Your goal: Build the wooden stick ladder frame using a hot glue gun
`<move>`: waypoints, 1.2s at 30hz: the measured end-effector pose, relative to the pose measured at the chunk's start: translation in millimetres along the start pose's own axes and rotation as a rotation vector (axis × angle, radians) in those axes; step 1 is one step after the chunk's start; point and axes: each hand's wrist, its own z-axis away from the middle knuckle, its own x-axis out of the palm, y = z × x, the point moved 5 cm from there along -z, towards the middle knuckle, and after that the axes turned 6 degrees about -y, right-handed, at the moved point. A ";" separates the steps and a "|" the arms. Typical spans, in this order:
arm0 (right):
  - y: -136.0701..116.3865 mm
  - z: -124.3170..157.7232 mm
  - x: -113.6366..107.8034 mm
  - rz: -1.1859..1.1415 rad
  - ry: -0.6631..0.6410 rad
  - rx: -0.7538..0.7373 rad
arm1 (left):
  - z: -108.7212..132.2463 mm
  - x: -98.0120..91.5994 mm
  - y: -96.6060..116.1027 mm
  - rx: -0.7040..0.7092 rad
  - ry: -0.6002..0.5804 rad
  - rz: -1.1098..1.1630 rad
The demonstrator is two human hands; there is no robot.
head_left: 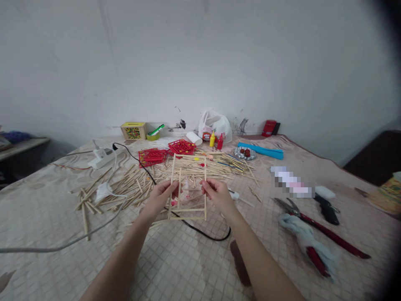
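A rectangular frame of thin wooden sticks (188, 218) is held up in front of me, above the table. My left hand (161, 194) is closed on its left side, thumb and fingers pinching the upright sticks. On the opposite side, my right hand (216, 193) pinches the right upright between thumb and fingers. Behind the frame lies a wide scatter of loose wooden sticks (125, 190). A black cable (203, 237) loops on the table below the frame. Just right of my right hand is a white glue gun or similar tool, partly hidden (234, 194).
Red stick trays (152, 156), yellow (212, 139) and red bottles (220, 142), and a white plastic bag (216, 123) stand near the wall. Red-handled shears (332, 234) lie at right, one handle wrapped in cloth. A power strip (105, 158) sits at left.
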 end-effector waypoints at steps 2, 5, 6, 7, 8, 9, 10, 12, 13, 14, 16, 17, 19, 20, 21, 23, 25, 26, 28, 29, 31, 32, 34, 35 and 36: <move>0.9 0.0 0.3 -0.004 -0.003 0.003 | -0.5 -1.6 -1.1 0.012 0.031 -0.005; 1.4 0.4 0.2 -0.007 -0.008 0.006 | -0.4 -1.9 -1.7 0.029 0.073 -0.028; 1.5 0.6 0.2 -0.006 -0.011 0.006 | -0.1 -1.5 -2.2 0.035 0.091 -0.039; 1.7 0.8 0.4 -0.004 -0.014 0.006 | 0.4 -1.0 -3.0 0.041 0.114 -0.051; 2.0 1.0 0.7 -0.001 -0.016 0.007 | 1.1 -0.5 -4.1 0.048 0.141 -0.066; 2.3 1.0 1.2 0.004 -0.016 0.007 | 1.8 0.1 -5.6 0.055 0.170 -0.082; 2.6 0.9 2.0 0.010 -0.016 0.008 | 2.5 0.7 -7.2 0.062 0.198 -0.102; 2.4 0.5 3.7 0.028 -0.011 0.011 | 3.7 2.1 -10.3 0.078 0.236 -0.144; 1.6 0.4 4.2 0.034 -0.010 0.013 | 4.1 2.6 -11.2 0.086 0.247 -0.163; 0.3 0.6 4.0 0.050 -0.009 0.014 | 4.5 2.8 -11.5 0.095 0.255 -0.179; -3.9 3.0 -0.8 0.113 -0.001 0.017 | 5.1 1.8 -10.4 0.114 0.267 -0.199; -6.2 6.0 -6.8 0.155 0.022 0.022 | 5.4 0.6 -9.1 0.124 0.275 -0.203; -9.4 16.7 -26.8 0.281 0.126 0.053 | 6.0 -2.8 -5.9 0.142 0.292 -0.203; -9.9 24.6 -40.0 0.364 0.212 0.082 | 6.2 -4.6 -4.4 0.151 0.302 -0.200; -9.2 33.6 -53.0 0.468 0.291 0.120 | 6.5 -6.3 -2.9 0.161 0.312 -0.196; -4.9 51.3 -73.3 0.678 0.403 0.191 | 7.2 -9.1 -0.2 0.180 0.332 -0.184; 6.2 63.1 -80.3 0.816 0.391 0.267 | 8.3 -10.7 2.6 0.203 0.346 -0.163; 13.8 66.2 -79.2 0.828 0.355 0.300 | 8.9 -11.0 4.2 0.215 0.349 -0.148; 27.6 67.7 -71.4 0.760 0.288 0.329 | 10.2 -10.8 7.5 0.239 0.346 -0.110; 32.3 67.0 -66.9 0.713 0.273 0.329 | 10.7 -10.7 9.2 0.250 0.342 -0.087; 36.5 64.8 -60.3 0.646 0.281 0.319 | 11.8 -10.6 12.2 0.274 0.334 -0.037; 36.1 64.3 -59.2 0.627 0.299 0.313 | 12.3 -10.7 13.6 0.286 0.330 -0.012; 31.9 65.8 -61.2 0.588 0.356 0.301 | 13.3 -11.1 15.8 0.311 0.325 0.037; 28.7 67.8 -63.8 0.560 0.393 0.291 | 13.8 -11.3 16.8 0.323 0.323 0.062; 25.0 70.3 -66.9 0.527 0.434 0.279 | 14.4 -11.5 17.5 0.334 0.322 0.088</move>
